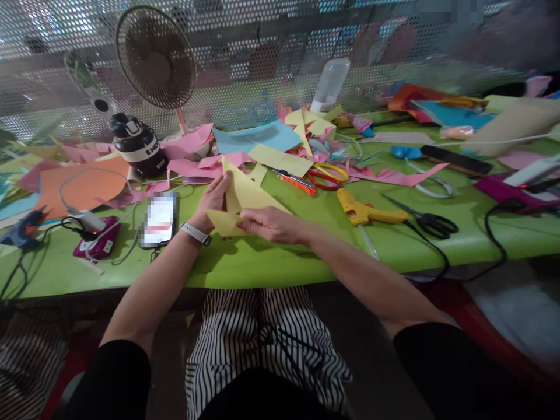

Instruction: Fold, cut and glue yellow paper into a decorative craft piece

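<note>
Evidently pale yellow, sharp-cornered paper (pixel 245 191).

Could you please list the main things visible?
Held paper: 1, yellow, both hands
Loose papers: many, multicoloured, back
Fan: 1, brown, back left
Bottle: 1, black, left
Phone: 1, white screen, left
Cutter: 1, orange, centre
Loop handles: 2, red, yellow, centre
Scissors: 1, black, right
Glue gun: 1, yellow, right
Blurred tool: 1, bluish, far left
Power strips: 2, purple, either side
Container: 1, clear, back centre
Mesh: 1, grey, behind
Table: 1, green, below
Trousers: 1, striped, lower centre
Watch: 1, white, left wrist
Left hand, right hand: 2, on paper
</note>
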`<state>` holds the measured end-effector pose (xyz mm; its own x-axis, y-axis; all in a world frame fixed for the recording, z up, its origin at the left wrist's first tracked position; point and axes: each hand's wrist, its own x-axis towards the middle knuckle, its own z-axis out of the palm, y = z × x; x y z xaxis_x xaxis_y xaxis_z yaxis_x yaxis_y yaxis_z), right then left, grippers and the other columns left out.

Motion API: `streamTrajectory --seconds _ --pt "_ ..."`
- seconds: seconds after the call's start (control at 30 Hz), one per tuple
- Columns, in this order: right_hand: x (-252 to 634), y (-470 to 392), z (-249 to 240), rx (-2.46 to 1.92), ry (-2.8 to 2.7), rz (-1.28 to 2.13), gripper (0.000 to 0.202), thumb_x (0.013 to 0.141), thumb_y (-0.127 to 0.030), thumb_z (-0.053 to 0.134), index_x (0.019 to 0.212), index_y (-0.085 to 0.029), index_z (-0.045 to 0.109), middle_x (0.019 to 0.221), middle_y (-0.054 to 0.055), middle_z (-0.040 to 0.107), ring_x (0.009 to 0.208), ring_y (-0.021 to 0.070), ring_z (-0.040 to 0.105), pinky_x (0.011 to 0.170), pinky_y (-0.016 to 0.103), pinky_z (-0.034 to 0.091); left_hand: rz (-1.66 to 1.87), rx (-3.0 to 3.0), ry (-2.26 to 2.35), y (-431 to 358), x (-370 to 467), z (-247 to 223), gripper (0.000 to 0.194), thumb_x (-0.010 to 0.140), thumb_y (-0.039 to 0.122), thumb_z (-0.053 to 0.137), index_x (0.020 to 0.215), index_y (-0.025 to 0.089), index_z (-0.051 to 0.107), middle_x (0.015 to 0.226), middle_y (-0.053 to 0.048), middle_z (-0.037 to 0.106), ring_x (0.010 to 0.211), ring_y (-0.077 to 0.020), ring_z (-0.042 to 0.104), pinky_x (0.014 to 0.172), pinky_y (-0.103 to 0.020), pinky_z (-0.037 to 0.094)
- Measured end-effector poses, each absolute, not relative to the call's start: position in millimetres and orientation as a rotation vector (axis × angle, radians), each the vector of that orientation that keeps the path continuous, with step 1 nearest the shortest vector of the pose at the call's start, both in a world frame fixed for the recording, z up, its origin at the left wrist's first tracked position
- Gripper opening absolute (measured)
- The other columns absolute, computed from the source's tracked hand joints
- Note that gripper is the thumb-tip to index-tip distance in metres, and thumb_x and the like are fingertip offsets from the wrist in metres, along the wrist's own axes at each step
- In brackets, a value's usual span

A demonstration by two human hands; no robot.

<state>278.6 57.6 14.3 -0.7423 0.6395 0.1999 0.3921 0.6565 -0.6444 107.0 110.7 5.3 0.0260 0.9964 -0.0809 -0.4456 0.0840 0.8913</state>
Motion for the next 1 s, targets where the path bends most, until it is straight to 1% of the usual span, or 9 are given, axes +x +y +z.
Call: streamTrajectory --seconds 0.1,0.23,0.43,0.5,0.6,0.7,0.8,0.9,1.0 --pt "281 64 12 -0.934 -2.187 0.910 0.036 0.105 -0.048 0.037 0.108 -0.021 0.061 0.084 0.005 0.070 0.068 0.0171 0.063 0.062 0.031 0.054 1.354 0.825 0.919 106 109 11 0.011 0.094 0.024 0.064 0.099 0.019 0.073 0.091 -0.002 0.078 0.091 -0.0168 0.075 0.079 -0.023 0.060" --pt "284 74 10 -0.909 -1.962 1.051 0.039 0.104 -0.047 0.040 0.125 -0.020 0.057 0.101 0.009 0.072 0.087 0.0211 0.068 0.073 0.035 0.058 1.320 0.898 0.842 98 111 15 0.014 0.095 0.024 0.061 0.100 0.021 0.074 0.103 -0.003 0.078 0.106 -0.0201 0.072 0.087 -0.028 0.060" --pt "288 77 11 -0.871 -1.962 1.078 0.036 0.098 -0.054 0.050 0.104 -0.020 0.062 0.097 0.006 0.073 0.086 0.0199 0.070 0.073 0.033 0.058 1.288 0.949 0.806 99 109 12 0.007 0.091 0.023 0.068 0.094 0.018 0.073 0.095 -0.004 0.078 0.102 -0.0194 0.074 0.084 -0.026 0.059" --pt "290 76 11 -0.800 -2.072 1.068 0.033 0.093 -0.054 0.059 0.098 -0.021 0.063 0.101 0.007 0.074 0.093 0.0213 0.072 0.082 0.037 0.059 1.353 0.894 0.831 104 107 9 0.008 0.091 0.026 0.069 0.092 0.018 0.072 0.093 -0.004 0.078 0.098 -0.0190 0.074 0.084 -0.026 0.060" --pt "290 76 11 -0.653 -2.333 0.851 0.029 0.083 -0.039 0.076 0.106 -0.023 0.068 0.129 0.009 0.070 0.128 0.0250 0.061 0.110 0.046 0.047 1.432 0.797 0.826 113 104 7 0.013 0.094 0.030 0.066 0.093 0.018 0.071 0.092 -0.005 0.079 0.097 -0.0189 0.075 0.086 -0.027 0.060" --pt "289 75 12 -0.594 -2.588 0.438 0.049 0.080 -0.020 0.075 0.127 -0.026 0.067 0.151 0.006 0.055 0.150 0.0254 0.036 0.124 0.054 0.025 1.409 0.752 0.836 118 101 6 0.016 0.097 0.029 0.059 0.099 0.018 0.070 0.088 -0.005 0.079 0.096 -0.0188 0.075 0.087 -0.026 0.060" --pt "290 71 15 -0.667 -2.699 0.128 0.060 0.083 -0.007 0.064 0.138 -0.031 0.061 0.158 0.000 0.045 0.155 0.0234 0.023 0.127 0.057 0.015 1.363 0.705 0.874 121 97 6 0.019 0.098 0.029 0.058 0.107 0.016 0.069 0.085 -0.006 0.079 0.093 -0.0193 0.076 0.085 -0.026 0.061" --pt "293 68 17 -0.685 -2.715 -0.002 0.067 0.081 -0.001 0.061 0.140 -0.034 0.059 0.160 -0.003 0.042 0.156 0.0234 0.020 0.127 0.058 0.014 1.320 0.661 0.876 125 93 4 0.023 0.098 0.029 0.059 0.112 0.014 0.068 0.087 -0.007 0.079 0.087 -0.0194 0.076 0.087 -0.028 0.061" --pt "296 69 16 -0.612 -2.667 -0.035 0.053 0.082 -0.006 0.065 0.129 -0.030 0.069 0.157 0.001 0.047 0.154 0.0266 0.025 0.126 0.060 0.016 1.309 0.616 0.869 130 91 3 0.027 0.099 0.030 0.056 0.115 0.011 0.066 0.090 -0.009 0.079 0.085 -0.0205 0.077 0.090 -0.033 0.060"
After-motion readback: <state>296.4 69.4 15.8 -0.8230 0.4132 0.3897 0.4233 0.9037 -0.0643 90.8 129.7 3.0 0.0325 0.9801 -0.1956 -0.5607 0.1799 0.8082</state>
